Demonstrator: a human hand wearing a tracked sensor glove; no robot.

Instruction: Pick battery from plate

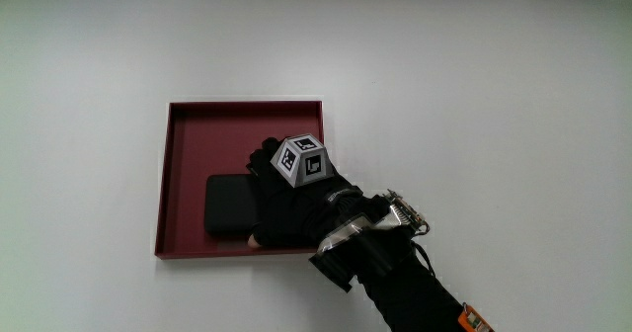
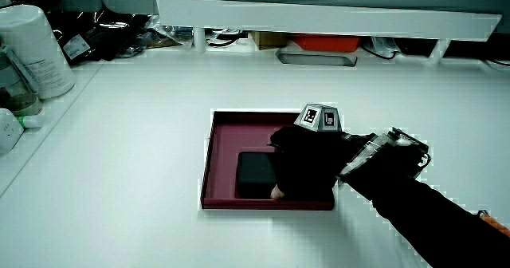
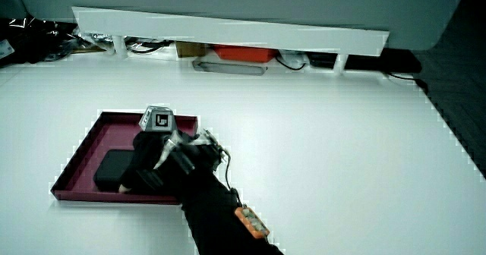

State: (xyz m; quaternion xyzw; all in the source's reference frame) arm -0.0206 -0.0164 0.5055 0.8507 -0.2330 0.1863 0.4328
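Note:
A dark red square plate (image 1: pixel 188 124) lies on the white table, and both side views show it too (image 2: pixel 209 152) (image 3: pixel 83 145). A flat black rectangular battery (image 1: pixel 229 206) rests in the part of the plate nearer to the person, also seen in both side views (image 2: pixel 255 174) (image 3: pixel 112 169). The hand (image 1: pixel 281 199) in its black glove is over one end of the battery, with fingers curled across its farther edge and the thumb at its nearer edge (image 2: pixel 303 168) (image 3: pixel 152 164). The patterned cube (image 1: pixel 301 160) sits on the back of the hand. That end of the battery is hidden under the hand.
In a side view, a low white partition (image 2: pixel 319 17) runs along the table, with cables and an orange box (image 2: pixel 323 42) under it. A white canister (image 2: pixel 32 49) and other clutter stand at the table's edge. The forearm (image 1: pixel 405 283) reaches in over the plate's near corner.

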